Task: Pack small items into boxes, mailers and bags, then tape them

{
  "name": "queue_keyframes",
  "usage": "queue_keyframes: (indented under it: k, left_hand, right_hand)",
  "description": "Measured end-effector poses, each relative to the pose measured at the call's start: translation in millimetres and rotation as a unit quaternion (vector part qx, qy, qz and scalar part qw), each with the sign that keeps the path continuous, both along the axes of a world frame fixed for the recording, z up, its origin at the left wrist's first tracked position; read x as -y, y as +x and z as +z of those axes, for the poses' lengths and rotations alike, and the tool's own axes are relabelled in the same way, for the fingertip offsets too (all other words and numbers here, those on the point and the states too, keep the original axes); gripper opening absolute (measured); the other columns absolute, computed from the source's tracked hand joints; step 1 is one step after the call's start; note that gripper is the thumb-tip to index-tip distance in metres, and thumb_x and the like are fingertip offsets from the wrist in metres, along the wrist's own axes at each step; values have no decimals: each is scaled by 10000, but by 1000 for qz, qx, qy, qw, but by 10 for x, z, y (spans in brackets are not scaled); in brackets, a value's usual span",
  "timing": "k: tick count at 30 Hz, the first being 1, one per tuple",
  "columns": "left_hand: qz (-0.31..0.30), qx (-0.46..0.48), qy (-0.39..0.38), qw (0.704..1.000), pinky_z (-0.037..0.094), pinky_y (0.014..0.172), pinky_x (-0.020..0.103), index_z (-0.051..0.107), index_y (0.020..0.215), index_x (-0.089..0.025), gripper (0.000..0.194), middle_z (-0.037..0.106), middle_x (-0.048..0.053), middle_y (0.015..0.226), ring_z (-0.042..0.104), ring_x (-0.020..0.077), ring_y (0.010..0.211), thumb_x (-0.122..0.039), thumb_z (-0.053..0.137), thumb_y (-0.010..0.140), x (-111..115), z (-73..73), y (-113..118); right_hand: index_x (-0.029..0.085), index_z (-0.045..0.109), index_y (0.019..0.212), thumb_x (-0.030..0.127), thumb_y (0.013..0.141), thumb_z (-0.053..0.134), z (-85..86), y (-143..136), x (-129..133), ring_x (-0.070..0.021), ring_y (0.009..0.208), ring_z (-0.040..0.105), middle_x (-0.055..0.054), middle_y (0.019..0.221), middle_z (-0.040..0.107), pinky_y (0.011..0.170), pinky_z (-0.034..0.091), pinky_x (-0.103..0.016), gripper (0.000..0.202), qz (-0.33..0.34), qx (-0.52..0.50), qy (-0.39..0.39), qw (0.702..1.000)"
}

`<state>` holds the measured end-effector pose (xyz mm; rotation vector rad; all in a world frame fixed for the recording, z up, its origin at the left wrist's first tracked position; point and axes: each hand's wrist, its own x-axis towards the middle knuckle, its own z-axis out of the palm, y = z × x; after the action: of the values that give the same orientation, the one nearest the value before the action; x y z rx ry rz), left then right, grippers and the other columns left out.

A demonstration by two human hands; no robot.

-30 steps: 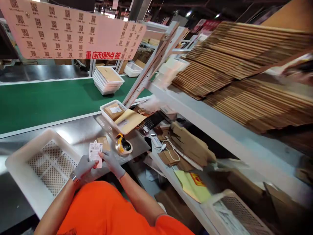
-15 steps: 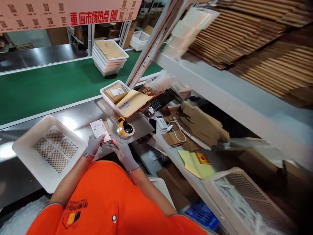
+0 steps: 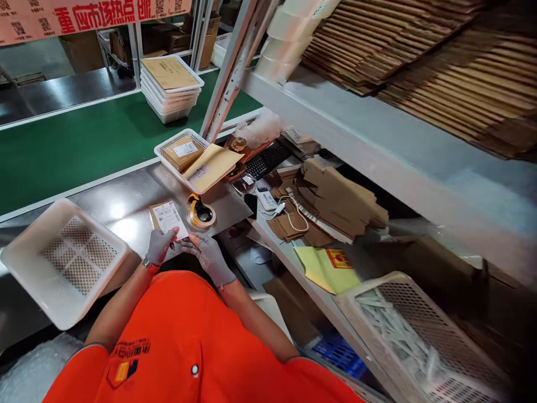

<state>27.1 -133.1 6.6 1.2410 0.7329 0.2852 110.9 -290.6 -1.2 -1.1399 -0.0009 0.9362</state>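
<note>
Metal bench supports the tape; left of it, the left hand narrowly pinches a label by its near end, keeping print uncovered. Right hand alongside: grip unclear.

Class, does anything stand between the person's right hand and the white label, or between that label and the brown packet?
Nothing visible stands between the right hand and the white label, which the left hand holds, nor between label and brown packet. Those two overlap in view; whether they touch, I cannot tell.
</note>
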Motion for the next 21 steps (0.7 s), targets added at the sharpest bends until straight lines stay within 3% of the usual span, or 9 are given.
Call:
queue_keyframes:
  k: [6,9,12,15,18,21]
  left_hand:
    - [4,-11,-14,1000,451,490,253,771,959,-108,618,725,57,739,614,148,607,-632,967,697,213,7,140]
    - [-15,-37,5,999,502,536,263,772,1026,-119,607,773,93,848,677,182,679,-630,940,746,318,9,198]
    - [13,-71,110,991,626,779,342,778,1167,-160,517,824,158,1161,773,260,951,-468,951,790,431,31,232]
    - [7,-55,244,968,593,1082,439,834,1121,-193,367,792,174,1336,739,323,1246,-312,940,790,560,86,251]
    - [-94,-5,245,965,583,1067,423,875,952,-214,157,835,134,1131,762,297,1126,-345,853,869,702,149,272]
    - [-131,-32,214,968,567,853,350,846,812,-210,240,803,71,846,723,242,856,-431,795,889,827,180,312]
  right_hand:
    - [181,843,934,628,685,1035,-66,119,206,-250,897,822,-101,962,863,774,678,-339,547,-16,0,-1,1000]
    - [185,857,899,630,639,1055,-84,175,303,-244,846,803,-91,915,855,751,685,-353,552,-31,7,-4,999]
    - [181,854,857,649,628,1049,-99,220,397,-237,802,788,-74,857,837,748,694,-376,556,-44,18,3,999]
    - [182,835,795,674,649,1021,-119,249,488,-216,757,772,-51,800,815,729,684,-360,547,-60,35,5,998]
    - [201,841,789,676,681,993,-130,264,576,-213,730,757,-37,769,806,690,664,-348,511,-56,58,6,997]
    - [219,847,797,665,725,959,-135,274,670,-211,721,743,-29,764,805,672,651,-343,465,-39,89,8,995]
